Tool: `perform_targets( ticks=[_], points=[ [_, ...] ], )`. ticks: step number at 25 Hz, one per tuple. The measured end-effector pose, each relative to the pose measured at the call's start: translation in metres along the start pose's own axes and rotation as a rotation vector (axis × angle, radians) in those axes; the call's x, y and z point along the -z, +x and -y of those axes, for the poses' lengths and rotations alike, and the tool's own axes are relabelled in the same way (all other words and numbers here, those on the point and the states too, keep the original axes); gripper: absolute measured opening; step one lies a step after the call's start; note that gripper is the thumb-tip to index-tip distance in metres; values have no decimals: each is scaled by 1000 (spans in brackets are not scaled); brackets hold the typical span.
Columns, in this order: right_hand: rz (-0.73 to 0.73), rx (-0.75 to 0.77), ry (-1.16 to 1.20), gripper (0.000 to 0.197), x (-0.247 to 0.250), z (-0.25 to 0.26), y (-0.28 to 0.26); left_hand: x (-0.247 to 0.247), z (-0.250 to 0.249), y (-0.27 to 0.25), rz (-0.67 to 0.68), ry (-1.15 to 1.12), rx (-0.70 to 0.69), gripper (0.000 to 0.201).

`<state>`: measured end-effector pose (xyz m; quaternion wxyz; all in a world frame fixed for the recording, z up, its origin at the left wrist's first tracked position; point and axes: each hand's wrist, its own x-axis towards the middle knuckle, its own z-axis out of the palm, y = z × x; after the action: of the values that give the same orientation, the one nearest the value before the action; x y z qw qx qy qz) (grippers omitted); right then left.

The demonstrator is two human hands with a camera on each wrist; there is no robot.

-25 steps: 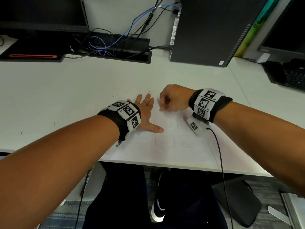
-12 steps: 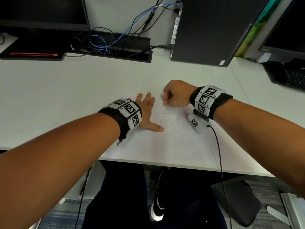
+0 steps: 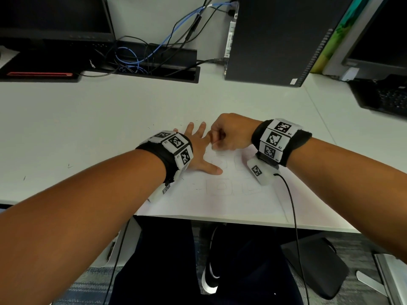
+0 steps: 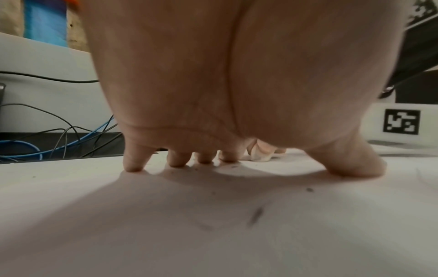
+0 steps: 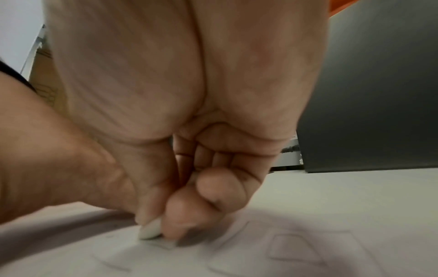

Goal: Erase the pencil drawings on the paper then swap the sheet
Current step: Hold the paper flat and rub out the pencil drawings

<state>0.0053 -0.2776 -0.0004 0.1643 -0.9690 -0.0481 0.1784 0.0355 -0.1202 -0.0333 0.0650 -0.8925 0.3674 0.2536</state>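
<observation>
Pinched between thumb and fingertips of the right hand (image 3: 229,134), a small white eraser (image 5: 150,229) was held with its lower end pressed on the paper (image 3: 220,203); that grip was closed round the eraser, the remaining fingers curled into the palm. Left hand (image 3: 199,148): laid flat, fingers spread and straight, tips and thumb pressed on the sheet's far left part, nothing held. Paper: a white sheet lying on the white worktop (image 3: 88,128) at its near edge, between the two forearms. Pencil drawings (image 3: 220,187): faint nested squares, seen near and right of the eraser; dark specks were noted on the sheet by the left hand. At the far edge of the worktop were recorded a black computer tower (image 3: 275,36), a tangle of cables (image 3: 136,56) and a monitor (image 3: 52,16).
</observation>
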Motion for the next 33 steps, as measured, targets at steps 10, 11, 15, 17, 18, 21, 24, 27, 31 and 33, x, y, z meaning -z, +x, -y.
perform_targets(
  ticks=[10,11,15,17,18,21,24,27,31,33],
  points=[
    [-40,10,-35,10,2,-4,-4,-3,1,3,-6,13,-5,127],
    [-98,-10,-43,10,5,-7,-3,-2,0,3,-3,17,-5,127],
    [-29,15,-28,15,2,-4,-3,-1,0,1,3,1,-1,125],
    [37,54,-49,11,-2,-1,-4,-2,1,2,0,0,-4,125],
    [-4,31,-63,10,1,-3,-2,-2,1,2,1,7,-2,125],
    [-113,-47,-60,9,11,-7,2,-1,-1,1,-3,20,2,125],
    [47,36,-44,11,0,2,-4,-2,1,1,1,-6,-2,123],
    [-24,27,-64,11,1,-3,-2,-1,1,1,3,8,0,124],
    [-79,-12,-31,10,4,-4,2,0,-1,-1,9,5,2,124],
    [32,45,-19,16,-3,4,-3,0,-1,-1,7,-10,-4,120]
  ],
)
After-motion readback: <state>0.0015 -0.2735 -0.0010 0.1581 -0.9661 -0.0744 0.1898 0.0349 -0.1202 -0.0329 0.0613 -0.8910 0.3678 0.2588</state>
